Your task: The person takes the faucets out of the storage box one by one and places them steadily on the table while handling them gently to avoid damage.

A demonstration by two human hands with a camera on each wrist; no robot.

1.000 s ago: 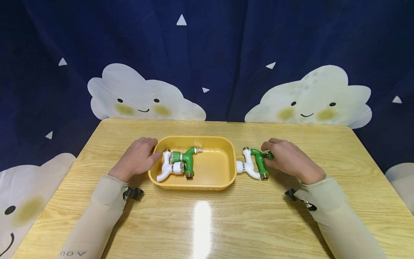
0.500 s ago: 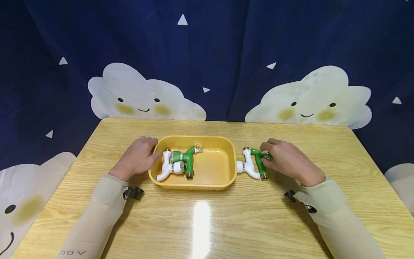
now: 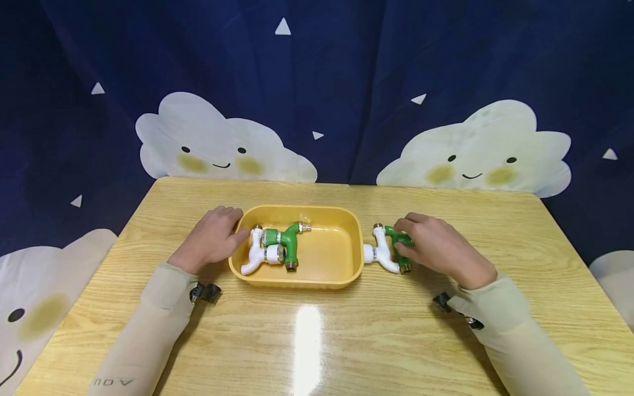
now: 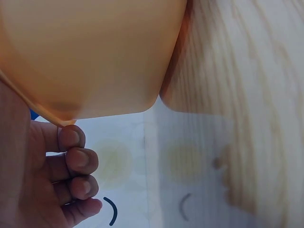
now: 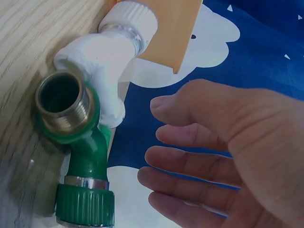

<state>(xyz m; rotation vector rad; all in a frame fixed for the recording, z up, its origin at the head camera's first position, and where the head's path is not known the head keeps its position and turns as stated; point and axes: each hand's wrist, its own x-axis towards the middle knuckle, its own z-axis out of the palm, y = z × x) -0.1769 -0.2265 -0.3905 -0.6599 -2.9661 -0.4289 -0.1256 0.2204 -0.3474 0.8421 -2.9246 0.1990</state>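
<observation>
By the left hand [image 3: 210, 236], the tub [image 3: 329, 253] is gripped at its rim, probably for steadying; by the right hand [image 5: 228, 137], loosely spread near the green tap [image 5: 88, 159] on the surface [image 3: 366, 335], nothing is grasped. Two taps [image 3: 289, 245] are contained in the tub.

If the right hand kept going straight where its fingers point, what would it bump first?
The green tap outside the tub, probably; the right hand might pass above it, since depth is unclear.

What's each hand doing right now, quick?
Left hand: closed, holding the yellow tub by its edge.
Right hand: open, holding nothing, near the green tap outside the tub.
</observation>
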